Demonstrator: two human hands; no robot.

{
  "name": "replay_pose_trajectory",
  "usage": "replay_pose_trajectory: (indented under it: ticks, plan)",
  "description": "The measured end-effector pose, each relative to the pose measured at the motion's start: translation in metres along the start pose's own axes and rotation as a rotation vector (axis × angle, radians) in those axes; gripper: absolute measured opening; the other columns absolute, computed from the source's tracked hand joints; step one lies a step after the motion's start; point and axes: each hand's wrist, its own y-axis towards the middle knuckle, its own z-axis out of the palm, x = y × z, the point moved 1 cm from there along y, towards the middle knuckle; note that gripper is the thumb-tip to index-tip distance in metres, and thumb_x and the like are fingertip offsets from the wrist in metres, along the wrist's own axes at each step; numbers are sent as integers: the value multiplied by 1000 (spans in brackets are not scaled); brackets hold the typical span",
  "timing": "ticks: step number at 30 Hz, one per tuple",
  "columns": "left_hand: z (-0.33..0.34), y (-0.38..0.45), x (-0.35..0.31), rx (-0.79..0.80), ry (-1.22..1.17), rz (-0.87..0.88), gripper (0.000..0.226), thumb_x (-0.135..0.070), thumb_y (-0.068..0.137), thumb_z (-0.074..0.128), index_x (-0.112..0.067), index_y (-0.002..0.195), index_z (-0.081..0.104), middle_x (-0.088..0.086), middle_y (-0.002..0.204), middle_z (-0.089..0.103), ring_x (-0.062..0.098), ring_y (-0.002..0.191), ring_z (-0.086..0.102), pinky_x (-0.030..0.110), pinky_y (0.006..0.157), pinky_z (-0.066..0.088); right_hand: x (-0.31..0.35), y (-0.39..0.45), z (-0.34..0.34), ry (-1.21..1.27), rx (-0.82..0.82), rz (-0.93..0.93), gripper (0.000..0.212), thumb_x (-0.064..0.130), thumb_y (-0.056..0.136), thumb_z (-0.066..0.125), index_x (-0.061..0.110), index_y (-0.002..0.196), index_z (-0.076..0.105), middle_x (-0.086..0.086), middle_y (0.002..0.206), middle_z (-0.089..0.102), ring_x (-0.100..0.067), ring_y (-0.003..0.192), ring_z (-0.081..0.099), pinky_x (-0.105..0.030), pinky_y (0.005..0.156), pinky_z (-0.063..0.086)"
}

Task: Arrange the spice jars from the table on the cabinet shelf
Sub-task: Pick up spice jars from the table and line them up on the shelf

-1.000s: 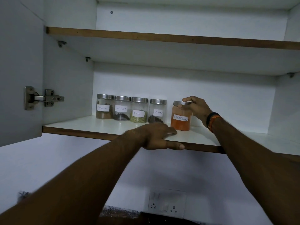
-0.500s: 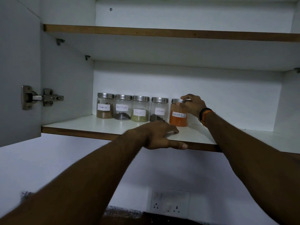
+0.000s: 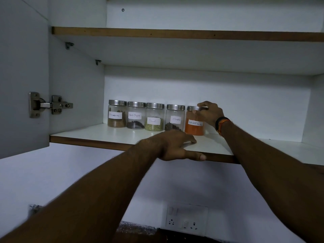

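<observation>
Several glass spice jars with steel lids stand in a row at the back of the white cabinet shelf [image 3: 98,133]: cinnamon [image 3: 117,114], black pepper [image 3: 136,115], fennel [image 3: 154,116], cloves [image 3: 175,117] and the orange red chilli powder jar [image 3: 194,123] at the right end. My right hand [image 3: 211,113] grips the chilli jar around its lid and right side; the jar stands on the shelf beside the cloves jar. My left hand [image 3: 177,146] lies flat, fingers apart, on the shelf's front edge, holding nothing.
An upper shelf [image 3: 175,34] spans above. The open cabinet door [image 3: 22,76] with its metal hinge [image 3: 50,105] stands at the left. The shelf is bare to the right of the chilli jar. A wall socket plate [image 3: 185,219] sits below.
My right hand has pushed the chilli jar back and left, up against the row of jars. The left hand stays resting on the shelf edge.
</observation>
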Motion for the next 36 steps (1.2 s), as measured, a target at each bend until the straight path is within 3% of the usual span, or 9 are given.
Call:
replay_pose_trajectory:
  ticks: [7,10,17,21,25,32,36]
  plan:
    - [1,1,2,7,4,-8,76,-69,90,47,-24,150,41,2,154,44,21,138,42,42,113,37,2,-9,2,-22,-21,-6,57,35,94,66,15,144,47,-14,145,51,-34,130,51,-43,109,43]
    - [1,2,2,13,6,-13,76,-71,90,45,-25,151,40,1,156,42,21,139,40,41,113,35,6,-18,-7,-15,-117,15,58,43,94,63,18,144,48,-15,147,46,-35,132,48,-43,107,42]
    - [2,-1,-1,40,64,-40,78,-75,90,35,-31,154,31,3,161,33,24,147,30,44,116,27,15,-62,-26,26,-146,-12,29,28,90,68,14,116,68,-7,127,62,-24,118,57,-27,88,43]
    - [3,-4,-5,37,84,-55,77,-75,91,31,-31,155,29,3,162,31,25,148,28,43,117,24,20,-101,-44,39,-101,-25,18,26,85,71,20,102,72,1,118,66,-15,110,57,-32,96,47]
    - [10,-7,-5,-1,89,-98,77,-76,91,30,-33,155,28,2,162,31,24,148,30,43,118,26,22,-144,-57,32,-116,-40,8,32,85,71,26,92,72,2,114,68,-17,108,63,-35,98,50]
    - [26,-19,-41,-210,177,-114,49,-46,100,35,-27,145,43,5,146,53,28,131,50,47,103,37,19,-215,-66,-81,-183,-125,19,27,88,69,22,106,72,-1,118,62,-15,103,61,-34,90,53]
    - [53,-42,-67,-277,274,-104,78,-37,85,59,-18,153,27,10,154,38,32,140,35,52,116,21,14,-256,-66,-223,-240,-274,25,11,87,66,13,111,71,-7,115,62,-23,110,56,-33,92,49]
